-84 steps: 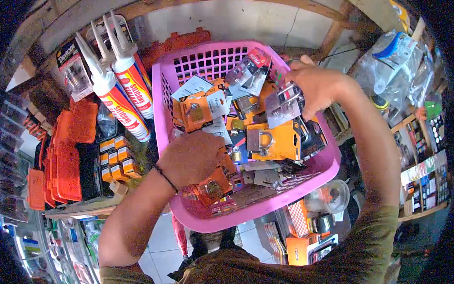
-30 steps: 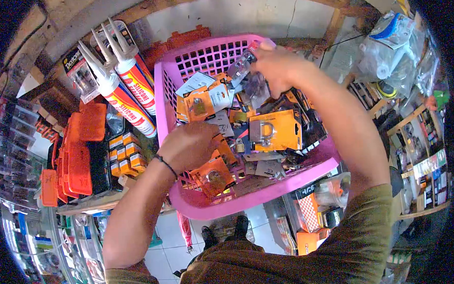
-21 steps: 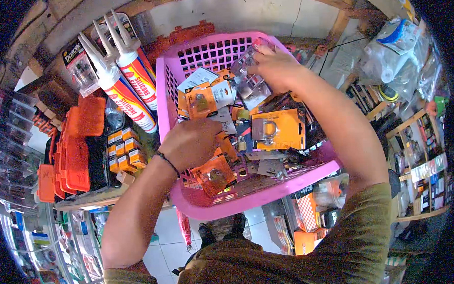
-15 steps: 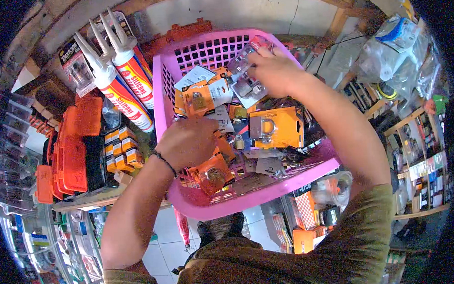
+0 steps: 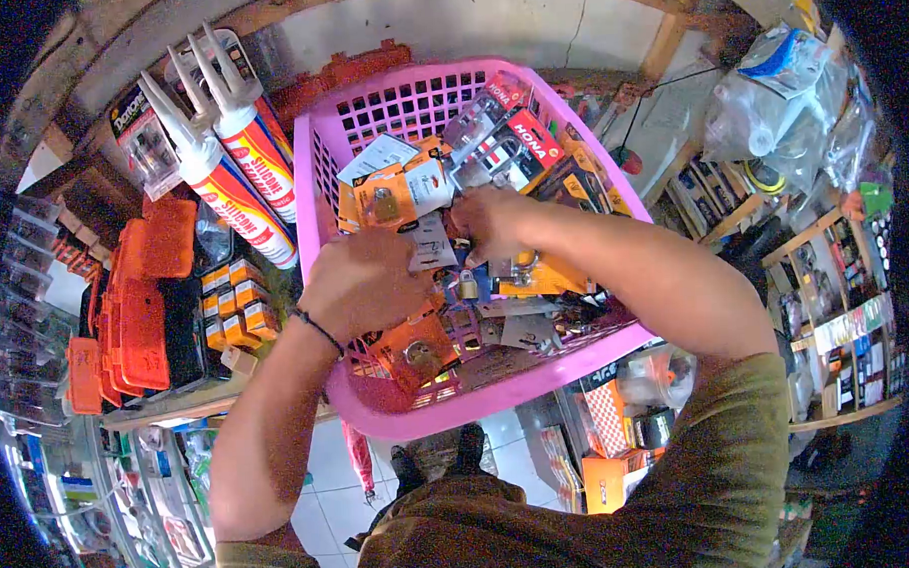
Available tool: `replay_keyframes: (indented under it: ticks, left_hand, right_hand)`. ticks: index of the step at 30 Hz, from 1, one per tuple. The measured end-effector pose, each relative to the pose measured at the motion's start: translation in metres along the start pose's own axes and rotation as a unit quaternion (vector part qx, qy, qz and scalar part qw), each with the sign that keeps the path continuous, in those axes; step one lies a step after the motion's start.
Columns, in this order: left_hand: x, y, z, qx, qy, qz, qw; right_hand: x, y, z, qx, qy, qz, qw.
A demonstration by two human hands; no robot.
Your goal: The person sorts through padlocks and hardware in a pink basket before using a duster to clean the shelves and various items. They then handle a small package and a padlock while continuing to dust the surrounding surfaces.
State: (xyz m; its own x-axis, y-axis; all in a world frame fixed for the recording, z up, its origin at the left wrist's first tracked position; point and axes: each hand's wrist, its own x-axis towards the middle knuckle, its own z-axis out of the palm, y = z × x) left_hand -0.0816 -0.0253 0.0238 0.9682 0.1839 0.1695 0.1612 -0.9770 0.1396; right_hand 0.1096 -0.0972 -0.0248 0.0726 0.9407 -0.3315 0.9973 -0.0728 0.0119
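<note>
Inside a pink plastic basket (image 5: 459, 406), both my hands work among carded hardware packs. My left hand (image 5: 364, 282) is on the left side with its fingers curled down; whatever they grip is hidden. Beside its fingertips lies a grey-white card (image 5: 432, 243). My right hand (image 5: 497, 224) reaches in from the right, its fingers bent down close to that card, and their tips are hidden. An orange padlock pack (image 5: 386, 198) lies beyond my left hand, and another orange pack (image 5: 417, 353) is below it. A small loose padlock (image 5: 468, 286) sits between the hands. Red HONA packs (image 5: 532, 141) lie at the back right.
Silicone tubes (image 5: 234, 207) stand left of the basket, near an orange toolbox (image 5: 135, 310) and stacked small orange-white boxes (image 5: 239, 304). Clear plastic bags (image 5: 778, 97) hang at the right above wooden shelving (image 5: 841, 321). Boxes (image 5: 613, 479) stand below the basket's right side.
My right hand has let go of the clear HONA pack at the back and moved down toward the basket's middle. My left hand has stayed nearly in place.
</note>
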Motion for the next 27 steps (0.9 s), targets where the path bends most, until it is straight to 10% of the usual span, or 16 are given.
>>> replay_keyframes:
  ticks: [8, 16, 27]
  left_hand:
    - [0.004, 0.002, 0.000, -0.003, 0.075, -0.014, 0.997]
    - [0.009, 0.011, -0.013, -0.032, 0.028, -0.168, 0.985]
    - [0.028, 0.007, -0.014, -0.104, 0.078, -0.160, 0.978]
  right_hand:
    - [-0.019, -0.033, -0.022, 0.006, -0.056, 0.109, 0.993]
    - [0.006, -0.003, -0.018, 0.051, -0.087, 0.022, 0.995]
    - [-0.026, -0.007, -0.049, 0.492, 0.064, 0.176, 0.850]
